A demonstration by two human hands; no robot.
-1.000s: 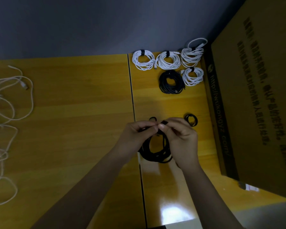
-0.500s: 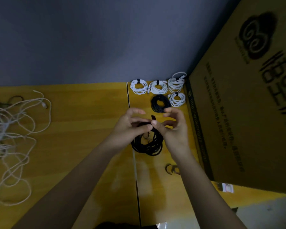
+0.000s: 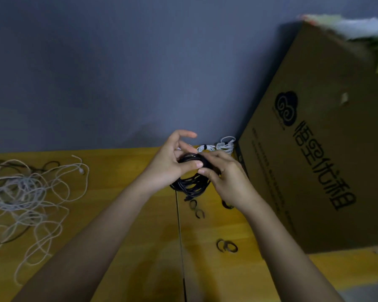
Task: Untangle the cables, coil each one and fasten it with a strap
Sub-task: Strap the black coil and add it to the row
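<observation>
Pinching the black cable coil (image 3: 191, 182) at centre frame between left hand (image 3: 172, 163) and right hand (image 3: 224, 178), the person risks loops springing loose if either thumb-and-finger grip slackens before the strap closes.

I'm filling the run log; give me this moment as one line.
stage: strapping | left hand: grips black coil | right hand: pinches it | tangled white cables: left of table | spare straps: near
</observation>
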